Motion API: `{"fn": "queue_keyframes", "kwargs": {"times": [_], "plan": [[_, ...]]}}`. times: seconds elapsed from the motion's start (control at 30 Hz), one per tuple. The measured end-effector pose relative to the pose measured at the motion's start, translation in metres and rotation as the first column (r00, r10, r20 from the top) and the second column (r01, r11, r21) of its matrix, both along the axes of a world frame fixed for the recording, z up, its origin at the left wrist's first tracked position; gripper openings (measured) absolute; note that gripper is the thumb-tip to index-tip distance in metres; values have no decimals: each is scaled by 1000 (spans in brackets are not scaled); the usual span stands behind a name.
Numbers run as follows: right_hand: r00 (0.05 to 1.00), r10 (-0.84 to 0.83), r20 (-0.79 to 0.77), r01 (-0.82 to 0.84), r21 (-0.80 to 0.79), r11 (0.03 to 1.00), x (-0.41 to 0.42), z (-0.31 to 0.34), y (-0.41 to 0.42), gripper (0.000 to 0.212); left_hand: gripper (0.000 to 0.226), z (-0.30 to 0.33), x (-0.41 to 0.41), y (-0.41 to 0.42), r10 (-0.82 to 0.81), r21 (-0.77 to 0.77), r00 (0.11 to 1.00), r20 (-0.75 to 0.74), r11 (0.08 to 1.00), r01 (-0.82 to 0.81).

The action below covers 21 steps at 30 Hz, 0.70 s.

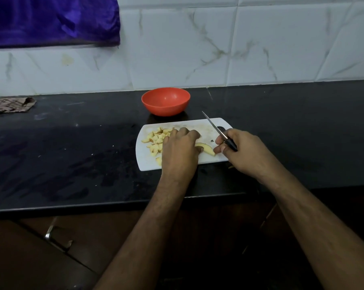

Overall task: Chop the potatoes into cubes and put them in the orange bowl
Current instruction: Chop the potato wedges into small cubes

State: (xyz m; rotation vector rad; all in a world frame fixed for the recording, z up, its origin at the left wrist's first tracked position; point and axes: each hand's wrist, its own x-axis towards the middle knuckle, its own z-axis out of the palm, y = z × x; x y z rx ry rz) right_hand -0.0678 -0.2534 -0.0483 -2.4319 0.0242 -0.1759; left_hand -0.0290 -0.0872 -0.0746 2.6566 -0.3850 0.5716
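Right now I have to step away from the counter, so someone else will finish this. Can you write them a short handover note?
Left hand: palm down on the white plastic cutting board, fingers curled over the potato pieces; whether it grips any is hidden.
Right hand: holds the black-handled kitchen knife, blade raised and pointing away.
Done: a pile of pale yellow potato cubes lies on the board's left side.
Left: one uncut potato wedge lies between the hands. The round orange plastic bowl behind the board shows nothing inside, so every cube must go in.
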Motion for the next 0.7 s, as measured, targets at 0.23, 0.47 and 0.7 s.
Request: {"fn": "queue_keyframes", "kwargs": {"times": [0.23, 0.47, 0.7], "plan": [[999, -45, -14, 46, 23, 999, -13, 10, 8, 21, 59, -5, -6, 2, -31, 44, 998, -49, 998, 33], [979, -10, -205, -9, -90, 996, -22, 14, -3, 24, 57, -5, -5, 2, -39, 77, 994, -101, 996, 47], [990, -19, -143, -24, -295, 955, -26, 14, 15, 17, 45, -6, -6, 5, -69, 46, 992, -105, 996, 75]]}}
